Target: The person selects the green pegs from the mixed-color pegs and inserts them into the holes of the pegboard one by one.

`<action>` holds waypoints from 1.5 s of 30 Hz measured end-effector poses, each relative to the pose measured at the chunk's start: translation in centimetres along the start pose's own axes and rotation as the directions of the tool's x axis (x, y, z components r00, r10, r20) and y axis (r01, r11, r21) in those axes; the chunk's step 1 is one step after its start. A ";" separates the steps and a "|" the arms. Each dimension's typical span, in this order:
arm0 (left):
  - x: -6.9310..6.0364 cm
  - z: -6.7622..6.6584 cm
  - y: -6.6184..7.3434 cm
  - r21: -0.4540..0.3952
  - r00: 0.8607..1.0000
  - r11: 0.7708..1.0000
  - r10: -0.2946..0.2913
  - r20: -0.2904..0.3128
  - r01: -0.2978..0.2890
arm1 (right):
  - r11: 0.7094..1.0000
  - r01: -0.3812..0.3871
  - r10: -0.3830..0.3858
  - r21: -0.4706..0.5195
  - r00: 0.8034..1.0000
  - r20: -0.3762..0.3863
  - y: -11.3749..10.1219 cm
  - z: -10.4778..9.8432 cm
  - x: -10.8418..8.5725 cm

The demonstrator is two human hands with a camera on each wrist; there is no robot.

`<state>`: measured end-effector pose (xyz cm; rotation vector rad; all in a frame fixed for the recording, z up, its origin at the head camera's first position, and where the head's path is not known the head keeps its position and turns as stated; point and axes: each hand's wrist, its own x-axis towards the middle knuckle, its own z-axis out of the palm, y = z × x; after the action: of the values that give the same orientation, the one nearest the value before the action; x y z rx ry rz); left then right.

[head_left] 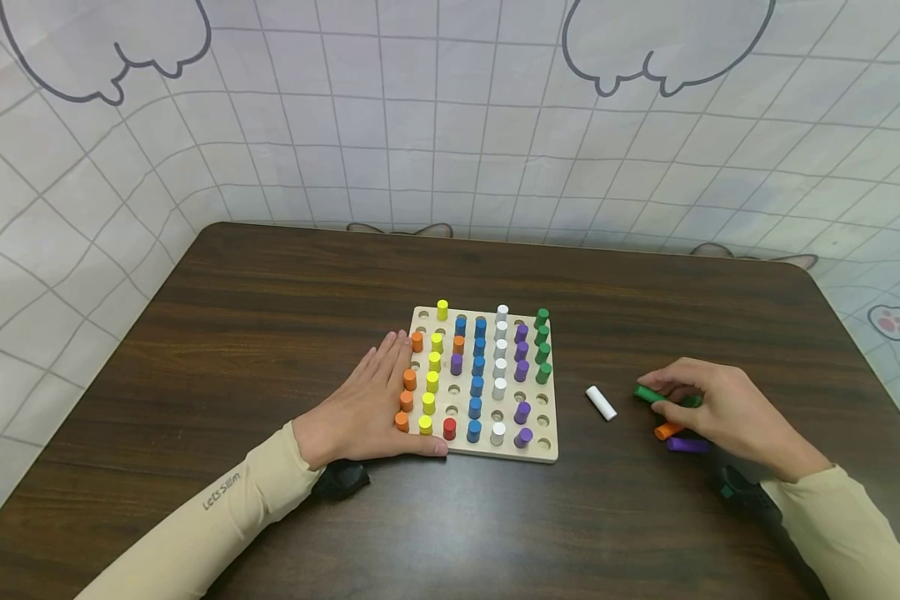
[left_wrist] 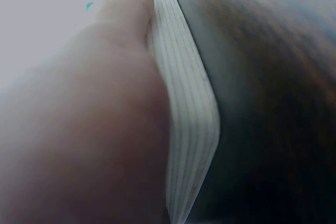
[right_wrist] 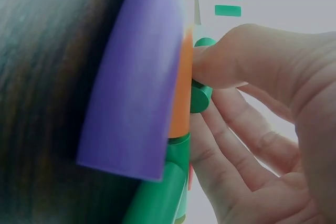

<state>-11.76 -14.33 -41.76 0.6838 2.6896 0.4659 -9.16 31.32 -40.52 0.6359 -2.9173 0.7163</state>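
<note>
A wooden pegboard [head_left: 510,448] holds rows of orange, yellow, blue, white, purple and green pegs, with one red peg [head_left: 449,428]. My left hand [head_left: 371,408] lies along its left side, fingers straight and thumb at the front edge; in the left wrist view, that hand [left_wrist: 89,124] is beside the board's layered edge [left_wrist: 191,114]. To the right of the board, my right hand [head_left: 720,408] pinches a green peg [head_left: 648,394] between thumb and fingers. In the right wrist view, the hand [right_wrist: 252,114] holds the green peg [right_wrist: 200,98] beyond a purple peg [right_wrist: 131,82].
A white peg [head_left: 601,403] lies between the board and my right hand. An orange peg [head_left: 668,431] and a purple peg [head_left: 688,446] lie under and beside that hand, with more green pegs [right_wrist: 157,195] close by. A grid-patterned cloth [head_left: 457,125] hangs behind the brown table [head_left: 285,283].
</note>
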 end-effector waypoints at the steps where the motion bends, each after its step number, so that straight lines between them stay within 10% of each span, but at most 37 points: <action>1: 0.0 0.0 0.0 0.001 1.000 1.000 0.000 -0.002 0.000 | 1.000 0.005 -0.005 -0.001 1.000 -0.003 0.0 0.0 0.0; 45: 0.1 0.2 0.1 0.045 1.000 0.999 0.000 -0.003 0.000 | 0.984 -0.012 0.025 0.177 0.997 -0.073 -3.6 0.6 1.7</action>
<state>-11.77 -14.19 -41.91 0.6967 2.7100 0.4075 -9.19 27.51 -39.19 0.5832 -2.8166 0.9870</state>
